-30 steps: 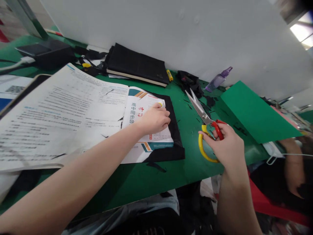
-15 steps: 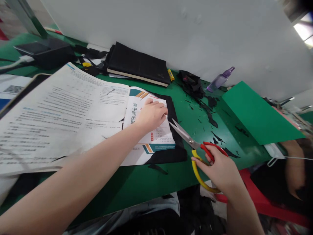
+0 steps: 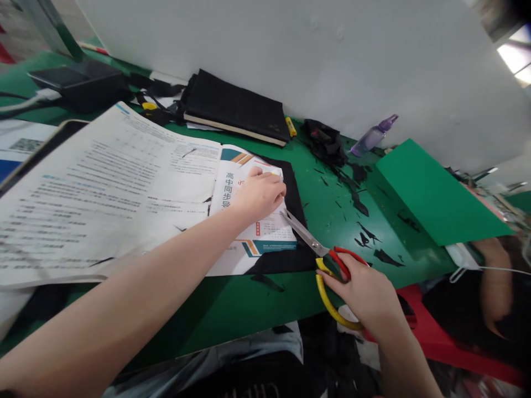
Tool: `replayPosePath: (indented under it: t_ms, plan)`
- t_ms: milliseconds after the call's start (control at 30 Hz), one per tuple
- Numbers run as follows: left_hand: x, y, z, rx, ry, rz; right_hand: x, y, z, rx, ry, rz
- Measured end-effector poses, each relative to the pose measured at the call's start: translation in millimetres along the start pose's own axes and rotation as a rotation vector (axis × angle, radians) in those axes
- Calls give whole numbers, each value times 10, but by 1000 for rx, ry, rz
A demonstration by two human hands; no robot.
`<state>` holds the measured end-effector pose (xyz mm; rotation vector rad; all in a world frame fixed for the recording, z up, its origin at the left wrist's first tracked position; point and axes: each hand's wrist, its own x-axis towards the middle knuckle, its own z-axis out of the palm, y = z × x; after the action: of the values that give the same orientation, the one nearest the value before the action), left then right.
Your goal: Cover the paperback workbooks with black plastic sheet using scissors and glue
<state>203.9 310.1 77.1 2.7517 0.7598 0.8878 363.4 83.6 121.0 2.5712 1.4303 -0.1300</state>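
Observation:
Curled fingers of my left hand (image 3: 265, 192) rest on the right part of a book cover (image 3: 230, 251); whether they pinch anything is hidden. Black material (image 3: 292, 262) sticks out under the cover's right and lower edges. My right hand (image 3: 365, 284) is closed on scissors (image 3: 309, 237) with one red and one yellow handle. The blades point up-left, nearly closed, with their tips over the cover just below my left fingers. The open book's printed pages (image 3: 108, 204) spread out to the left.
Behind lie a black notebook (image 3: 236, 108), a yellow item (image 3: 291, 127), crumpled black material (image 3: 326, 141) and a purple spray bottle (image 3: 371, 137). Black scraps (image 3: 388, 257) dot the green table (image 3: 327, 204). A green board (image 3: 442, 193) stands right, near another person's arm (image 3: 495, 276).
My right hand and the scissors have moved left, bringing the tips over the cover; the blades have closed somewhat. My left hand stays nearly in place.

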Motion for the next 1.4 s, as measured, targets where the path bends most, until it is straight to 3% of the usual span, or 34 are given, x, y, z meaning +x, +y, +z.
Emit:
replayPosePath:
  t_ms: [367, 567, 733, 900, 1400]
  plan:
    - [10, 6, -14, 3, -36, 6, 29, 82, 30, -66, 25, -61]
    - [10, 11, -20, -1, -27, -21, 16, 169, 75, 86, 76, -116]
    - [15, 1, -11, -9, -39, -2, 23, 181, 46, 211, 149, -41]
    - [0, -14, 32, -19, -134, 124, 72, 146, -6, 252, 146, 63]
    - [-11, 10, 43, 15, -216, 303, 136, 275, 200, 315, 183, 163]
